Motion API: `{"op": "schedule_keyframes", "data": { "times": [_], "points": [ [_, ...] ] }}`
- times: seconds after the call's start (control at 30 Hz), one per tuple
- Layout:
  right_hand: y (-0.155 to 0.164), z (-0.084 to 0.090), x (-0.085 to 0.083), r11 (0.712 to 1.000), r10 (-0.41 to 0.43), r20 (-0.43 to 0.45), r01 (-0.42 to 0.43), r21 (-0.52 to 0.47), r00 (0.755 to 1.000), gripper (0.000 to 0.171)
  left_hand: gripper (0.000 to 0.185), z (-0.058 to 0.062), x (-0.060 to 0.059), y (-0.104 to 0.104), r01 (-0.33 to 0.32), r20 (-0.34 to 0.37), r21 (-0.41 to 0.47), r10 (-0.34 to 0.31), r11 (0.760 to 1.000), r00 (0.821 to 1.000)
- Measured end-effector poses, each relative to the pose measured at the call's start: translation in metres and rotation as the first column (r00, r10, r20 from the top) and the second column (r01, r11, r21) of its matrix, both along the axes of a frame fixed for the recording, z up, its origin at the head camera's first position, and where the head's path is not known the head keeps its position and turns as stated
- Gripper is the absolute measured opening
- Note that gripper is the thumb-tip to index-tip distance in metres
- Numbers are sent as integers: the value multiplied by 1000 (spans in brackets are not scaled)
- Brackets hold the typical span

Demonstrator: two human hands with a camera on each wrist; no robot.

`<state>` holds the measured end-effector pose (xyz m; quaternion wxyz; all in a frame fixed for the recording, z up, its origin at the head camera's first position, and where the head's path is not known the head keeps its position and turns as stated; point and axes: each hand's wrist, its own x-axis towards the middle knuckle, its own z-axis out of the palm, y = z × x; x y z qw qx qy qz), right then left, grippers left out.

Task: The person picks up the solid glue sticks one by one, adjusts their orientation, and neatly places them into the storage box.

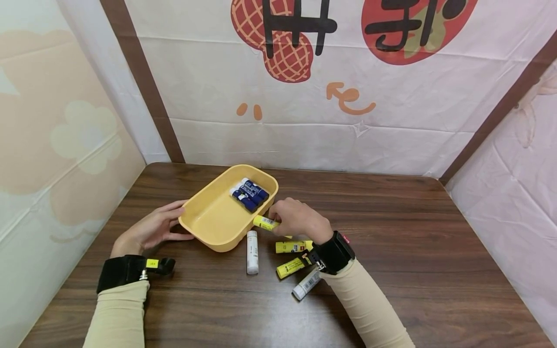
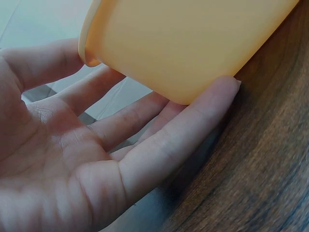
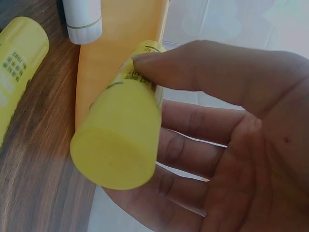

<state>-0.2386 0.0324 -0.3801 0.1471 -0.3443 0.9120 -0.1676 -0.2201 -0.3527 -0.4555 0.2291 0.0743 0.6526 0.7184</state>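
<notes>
Your right hand [image 1: 296, 218] pinches the yellow glue stick [image 1: 266, 223] between thumb and fingers, just beside the yellow tray [image 1: 204, 223] rim. Your left hand [image 1: 150, 229], fingers released, touches the tray's wall.

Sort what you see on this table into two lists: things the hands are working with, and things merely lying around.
In use:
- oval yellow plastic tray, steadied by the left hand
- yellow glue stick, pinched by the right hand
- blue glue sticks already in the tray

Lying about:
- two white glue sticks
- two more yellow sticks
- printed cloth backdrop
</notes>
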Motion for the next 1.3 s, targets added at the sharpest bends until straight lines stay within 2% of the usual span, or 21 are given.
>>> {"op": "schedule_keyframes", "data": {
  "times": [0.67, 0.9, 1.3],
  "points": [
    [1, 4, 1, 999, -34, 19, 34, 0, 999, 3, 61, -2, 0, -1, 3, -6, -16, -3, 1000, 1000],
    [2, 7, 1, 999, -39, -8, 39, 4, 999, 11, 60, -2, -1, -1, -1, -2, -1, 1, 1000, 1000],
    [-2, 11, 2, 999, -33, -13, 32, -9, 999, 11, 62, -1, 0, -1, -1, -4, -3, 1, 1000, 1000]
  ]
}}
